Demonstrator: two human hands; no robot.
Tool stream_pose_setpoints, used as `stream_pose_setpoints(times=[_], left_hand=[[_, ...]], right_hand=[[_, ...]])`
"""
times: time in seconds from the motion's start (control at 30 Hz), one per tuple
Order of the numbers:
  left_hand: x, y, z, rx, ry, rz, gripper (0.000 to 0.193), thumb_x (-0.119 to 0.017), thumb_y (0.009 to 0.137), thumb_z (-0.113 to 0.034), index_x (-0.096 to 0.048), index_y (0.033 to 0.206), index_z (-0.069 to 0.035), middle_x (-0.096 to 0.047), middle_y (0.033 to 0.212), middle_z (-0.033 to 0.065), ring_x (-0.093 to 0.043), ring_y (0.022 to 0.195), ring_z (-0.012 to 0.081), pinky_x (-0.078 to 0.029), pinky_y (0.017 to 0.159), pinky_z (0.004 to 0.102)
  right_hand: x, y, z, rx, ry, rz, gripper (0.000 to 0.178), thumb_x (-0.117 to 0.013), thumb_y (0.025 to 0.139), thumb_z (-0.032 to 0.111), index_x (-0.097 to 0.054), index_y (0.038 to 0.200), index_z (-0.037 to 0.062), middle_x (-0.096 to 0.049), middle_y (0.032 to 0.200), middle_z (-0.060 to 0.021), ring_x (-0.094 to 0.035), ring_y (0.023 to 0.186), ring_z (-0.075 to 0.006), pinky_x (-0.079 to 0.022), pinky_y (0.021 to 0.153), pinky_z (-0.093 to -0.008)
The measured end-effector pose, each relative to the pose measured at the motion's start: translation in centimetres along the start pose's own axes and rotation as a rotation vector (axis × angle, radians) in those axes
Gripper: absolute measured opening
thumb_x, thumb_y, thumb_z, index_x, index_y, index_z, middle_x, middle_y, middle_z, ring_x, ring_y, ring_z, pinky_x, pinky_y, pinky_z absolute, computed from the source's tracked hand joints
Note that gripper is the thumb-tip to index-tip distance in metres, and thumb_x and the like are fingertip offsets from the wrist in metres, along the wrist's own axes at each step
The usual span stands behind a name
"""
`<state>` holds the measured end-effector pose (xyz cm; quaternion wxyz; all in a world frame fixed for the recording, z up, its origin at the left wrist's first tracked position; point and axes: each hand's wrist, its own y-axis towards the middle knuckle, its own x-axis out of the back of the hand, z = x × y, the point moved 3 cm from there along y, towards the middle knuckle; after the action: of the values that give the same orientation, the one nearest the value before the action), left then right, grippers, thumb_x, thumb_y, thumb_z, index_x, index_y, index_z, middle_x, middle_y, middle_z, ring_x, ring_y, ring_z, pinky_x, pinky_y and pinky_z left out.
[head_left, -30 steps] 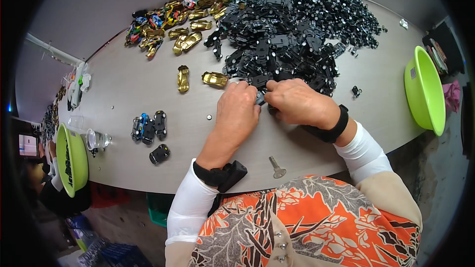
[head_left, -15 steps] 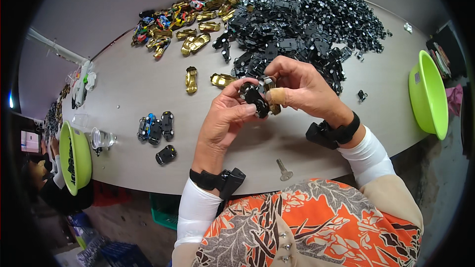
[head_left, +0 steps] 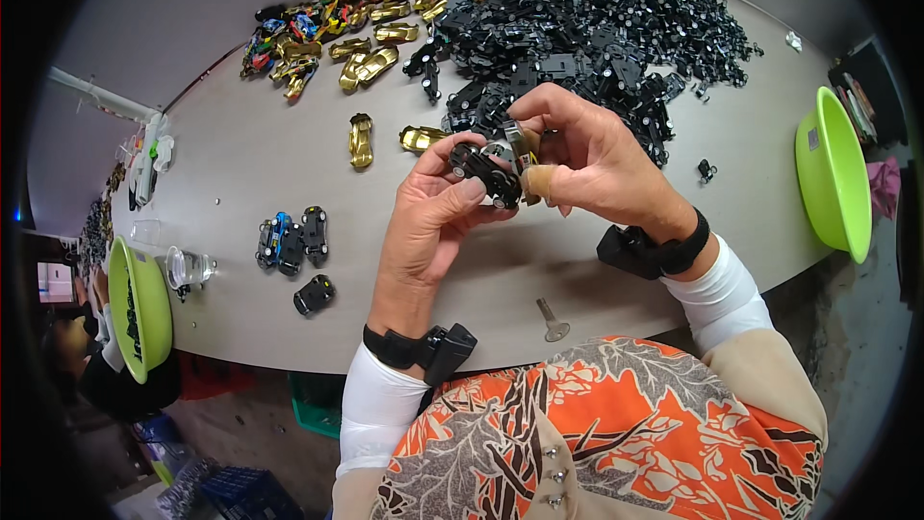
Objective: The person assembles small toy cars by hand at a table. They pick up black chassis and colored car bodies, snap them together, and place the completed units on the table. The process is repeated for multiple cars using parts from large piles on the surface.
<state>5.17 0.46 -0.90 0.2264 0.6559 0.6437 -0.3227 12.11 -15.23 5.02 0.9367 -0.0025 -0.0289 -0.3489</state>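
The left hand (head_left: 433,202) pinches a black plastic toy-car chassis with small wheels (head_left: 484,176) between thumb and fingers. Just beside it, the right hand (head_left: 602,159) pinches a shiny gold toy-car shell (head_left: 522,144), close against the chassis. The two parts appear unjoined, though the fingers hide much of them. Well left of the left hand lie three dark, wheeled toy cars (head_left: 291,246) and one black toy car (head_left: 314,296), seemingly assembled. Much seems left: beyond both hands spreads a huge heap of black plastic chassis (head_left: 549,67); beyond the left hand lie piled gold and multicoloured shells (head_left: 390,12).
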Motion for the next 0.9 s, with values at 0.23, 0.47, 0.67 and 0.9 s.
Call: stream_pose_setpoints(times=[0.23, 0.47, 0.67, 0.9], left_hand=[[-0.2, -0.1, -0.3, -0.032, 0.002, -0.009, 0.044, -0.067, 0.078, -0.002, -0.050, 0.119, -0.004, -0.061, 0.105, 0.0119, -0.063, 0.092, 0.0226, -0.059, 0.076, 0.0397], [-0.5, -0.3, -0.5, -0.034, 0.006, 0.007, 0.044, -0.066, 0.078, -0.001, -0.050, 0.119, -0.003, -0.060, 0.107, 0.0119, -0.063, 0.093, 0.0224, -0.058, 0.078, 0.0413], [-0.7, -0.4, -0.5, -0.039, 0.014, 0.026, 0.044, -0.064, 0.078, 0.001, -0.050, 0.119, -0.003, -0.060, 0.106, 0.0117, -0.063, 0.093, 0.0223, -0.058, 0.076, 0.0409], [-1.0, -0.8, -0.5, -0.051, 0.110, 0.001, 0.044, -0.066, 0.076, 0.003, -0.054, 0.119, -0.001, -0.061, 0.104, 0.0117, -0.063, 0.090, 0.0207, -0.060, 0.070, 0.0360]], right_hand=[[-0.4, -0.1, -0.1, 0.099, -0.073, -0.032, 0.040, -0.058, 0.076, -0.005, -0.045, 0.113, 0.0019, -0.053, 0.085, -0.0009, -0.051, 0.064, -0.0030, -0.044, 0.050, -0.0183], [-0.7, -0.2, -0.2, 0.150, -0.139, -0.064, 0.039, -0.059, 0.075, -0.004, -0.046, 0.112, 0.0023, -0.049, 0.081, 0.0014, -0.047, 0.062, -0.0019, -0.041, 0.051, -0.0180], [-1.0, -0.1, -0.4, 0.166, -0.124, -0.068, 0.033, -0.058, 0.075, -0.002, -0.049, 0.107, 0.0023, -0.047, 0.074, 0.0022, -0.045, 0.061, -0.0022, -0.039, 0.052, -0.0189], [-1.9, -0.2, -0.6, 0.209, -0.172, -0.044, 0.033, -0.056, 0.074, -0.003, -0.052, 0.107, 0.0017, -0.051, 0.075, -0.0016, -0.050, 0.059, -0.0046, -0.042, 0.051, -0.0202]])
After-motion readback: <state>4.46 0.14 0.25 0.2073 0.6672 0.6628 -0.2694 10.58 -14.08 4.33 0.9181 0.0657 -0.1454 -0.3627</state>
